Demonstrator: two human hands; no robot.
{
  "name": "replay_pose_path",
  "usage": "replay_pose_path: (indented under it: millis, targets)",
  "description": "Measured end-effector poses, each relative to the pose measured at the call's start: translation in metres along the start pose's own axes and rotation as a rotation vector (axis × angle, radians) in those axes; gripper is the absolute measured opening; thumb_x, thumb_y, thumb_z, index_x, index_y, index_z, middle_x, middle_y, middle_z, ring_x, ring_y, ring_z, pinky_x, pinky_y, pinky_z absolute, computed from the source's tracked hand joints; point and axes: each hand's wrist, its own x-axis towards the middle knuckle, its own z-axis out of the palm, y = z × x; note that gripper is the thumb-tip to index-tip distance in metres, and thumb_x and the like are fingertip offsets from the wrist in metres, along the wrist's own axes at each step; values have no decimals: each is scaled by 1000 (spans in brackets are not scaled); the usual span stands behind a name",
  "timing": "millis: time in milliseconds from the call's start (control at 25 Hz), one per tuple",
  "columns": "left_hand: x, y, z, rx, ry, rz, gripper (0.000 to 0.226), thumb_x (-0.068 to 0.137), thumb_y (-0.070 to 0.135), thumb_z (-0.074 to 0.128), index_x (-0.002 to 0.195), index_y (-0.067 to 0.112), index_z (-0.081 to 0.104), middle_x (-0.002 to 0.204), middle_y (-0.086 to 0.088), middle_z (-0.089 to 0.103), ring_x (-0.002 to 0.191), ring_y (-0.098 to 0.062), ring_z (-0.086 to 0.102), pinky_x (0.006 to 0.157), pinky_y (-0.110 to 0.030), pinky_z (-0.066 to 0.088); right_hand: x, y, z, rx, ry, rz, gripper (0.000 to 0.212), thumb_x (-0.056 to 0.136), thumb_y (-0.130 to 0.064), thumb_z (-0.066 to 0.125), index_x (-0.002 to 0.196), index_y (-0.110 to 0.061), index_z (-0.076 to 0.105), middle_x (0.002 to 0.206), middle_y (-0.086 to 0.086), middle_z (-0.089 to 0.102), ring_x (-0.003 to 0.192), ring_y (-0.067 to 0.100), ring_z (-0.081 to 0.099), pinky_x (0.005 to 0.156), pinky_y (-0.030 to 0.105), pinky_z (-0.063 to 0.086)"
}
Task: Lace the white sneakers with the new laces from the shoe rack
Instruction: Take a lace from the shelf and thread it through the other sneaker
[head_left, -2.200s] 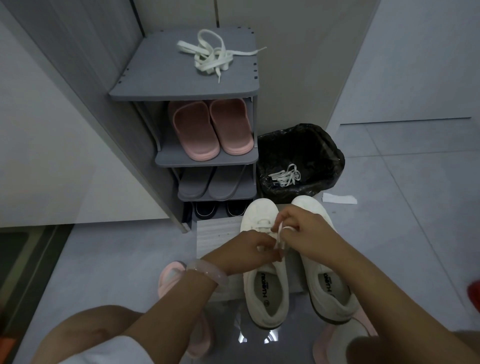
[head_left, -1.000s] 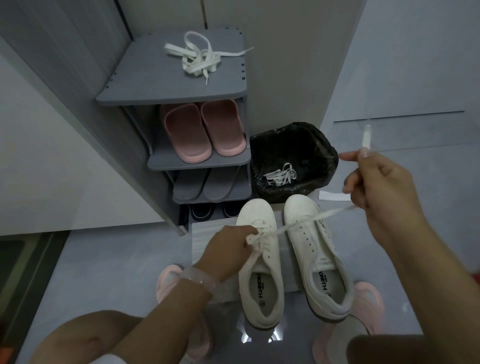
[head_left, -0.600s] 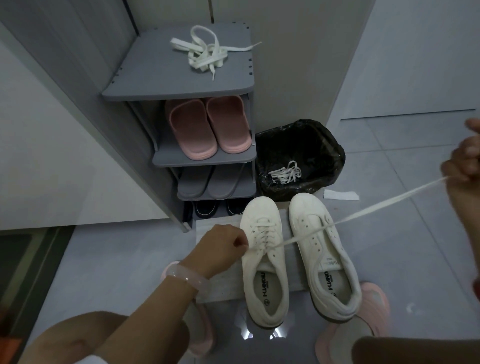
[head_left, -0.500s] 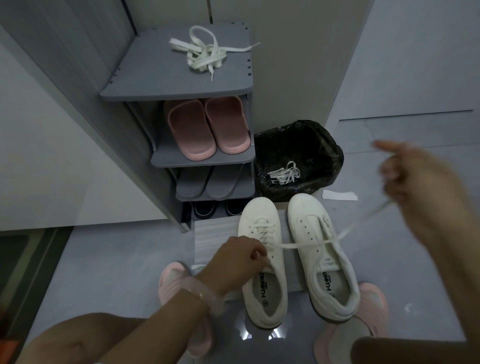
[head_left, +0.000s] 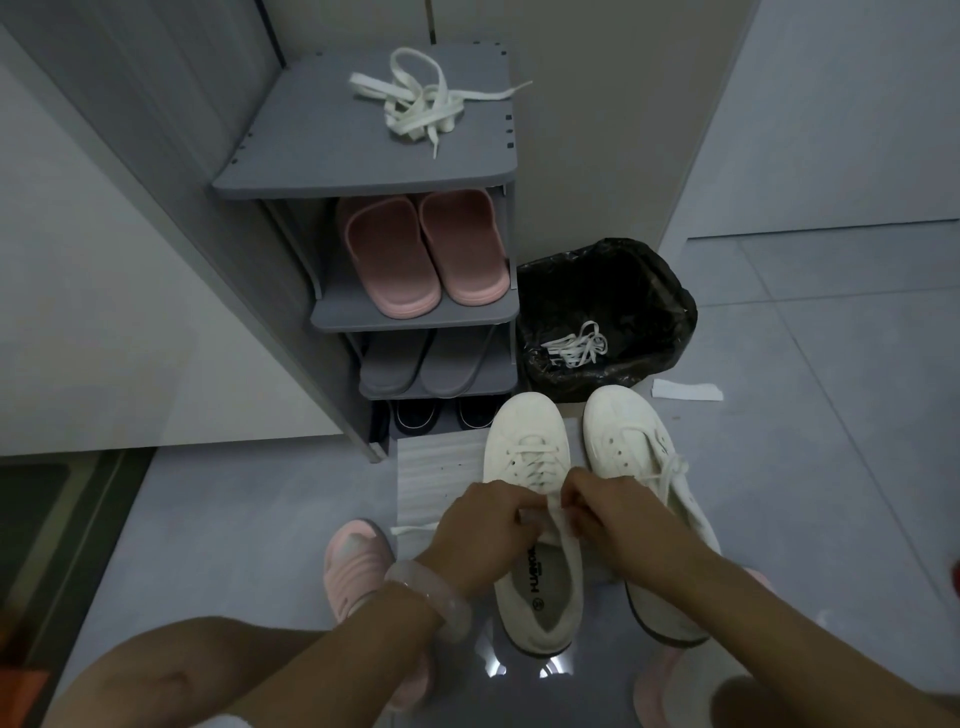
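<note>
Two white sneakers stand side by side on a pale mat on the floor. The left sneaker has a white lace crossed through its front eyelets. My left hand and my right hand meet over its tongue, both pinching that lace near the upper eyelets. A loose lace end trails left of my left hand. Slack lace lies across the right sneaker. A second bundle of white laces lies on top of the grey shoe rack.
The rack holds pink slippers, grey slippers and dark shoes. A black-lined bin right of it contains old laces. A paper scrap lies on the floor. My feet wear pink slippers.
My right hand, which had pulled the lace far out to the right, has come back to the left sneaker. Both hands now pinch the lace over the tongue.
</note>
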Motion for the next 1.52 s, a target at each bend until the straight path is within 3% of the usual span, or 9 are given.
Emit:
replay_pose_path:
  millis: [200,400,600,840,1080,1200,1320,1400,1520]
  targets:
    - [5,-5,2,-88,-30,-6,33,89,14,55,114,32,65,88,-4,70,74,-6,55,64,-12,40,3,-1,-5,-189,-6,-32,9,93,-15,40,95,-12,49,77,4,56,69,19,53,64,31,42]
    - [6,-8,7,-72,32,14,31,87,13,56,111,28,68,83,-2,67,72,-6,52,60,-11,36,5,-2,-4,-271,-26,-97,3,93,-17,40,91,-17,38,66,-7,40,56,6,37,51,20,27]
    - [8,-8,16,-111,12,24,25,88,12,54,103,21,72,88,-6,71,71,-7,53,61,-11,37,5,-7,9,-182,-35,-99,18,94,-25,43,104,-22,29,68,-11,37,60,7,41,53,17,32]
    - [11,-5,23,-124,143,6,18,88,13,54,96,14,71,89,-1,68,78,-10,56,64,-14,37,3,-6,0,1,-37,-43,18,96,-14,38,106,-24,29,75,-1,46,69,13,46,73,33,47]
    - [18,-8,14,-236,91,41,18,87,3,50,90,4,67,81,-2,59,70,-10,51,69,-19,43,15,-8,0,-214,250,-165,55,78,-51,40,122,-22,56,125,0,50,116,17,37,94,36,34]
    - [19,-10,11,-155,110,71,17,90,8,52,92,5,69,80,-2,53,69,-6,47,70,-11,39,16,-3,-4,-295,38,-74,52,88,-48,47,136,-30,42,148,-10,27,140,13,14,114,43,8]
    - [18,-6,1,-73,84,113,16,89,8,54,89,4,70,75,7,42,72,-6,41,66,-4,32,18,-2,-5,-306,-53,13,53,89,-44,51,139,-30,36,147,-13,29,139,6,19,115,43,1]
    - [15,5,-18,-209,117,75,19,87,2,53,75,6,66,77,6,44,74,-6,45,73,-6,36,16,-3,-4,-297,-70,63,52,89,-43,53,137,-29,39,145,-12,34,138,7,24,115,45,1]
    - [-1,29,-62,-1016,226,-85,31,90,-2,39,62,8,49,79,-5,56,84,-20,60,90,-32,48,15,-4,-5,-341,-53,69,48,88,-45,53,132,-29,44,139,-13,40,135,7,28,115,50,0]
